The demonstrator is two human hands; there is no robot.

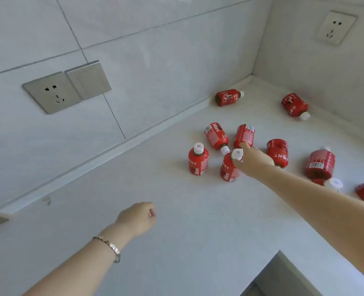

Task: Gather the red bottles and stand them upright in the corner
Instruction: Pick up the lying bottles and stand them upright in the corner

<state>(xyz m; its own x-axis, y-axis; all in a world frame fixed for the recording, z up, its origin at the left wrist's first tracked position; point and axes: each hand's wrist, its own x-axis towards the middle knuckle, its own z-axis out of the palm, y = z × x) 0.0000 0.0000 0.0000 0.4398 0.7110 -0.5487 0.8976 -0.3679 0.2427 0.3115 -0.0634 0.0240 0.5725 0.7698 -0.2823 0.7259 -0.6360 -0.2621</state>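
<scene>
Several small red bottles with white caps are scattered on a pale counter. One bottle (198,160) stands upright. Beside it, my right hand (254,159) grips the top of another upright bottle (229,168) just under its white cap. Lying on their sides are a bottle (217,135) and a bottle (244,135) just behind my hand, one (228,97) by the back wall and one (294,105) near the right wall. More bottles (320,164) sit to the right. My left hand (137,218) hovers over the counter with fingers curled and holds nothing.
The wall corner (252,74) lies at the back right. Sockets and a switch (67,87) are on the left wall, another socket (336,27) on the right wall. The counter edge (279,253) drops off at the lower right.
</scene>
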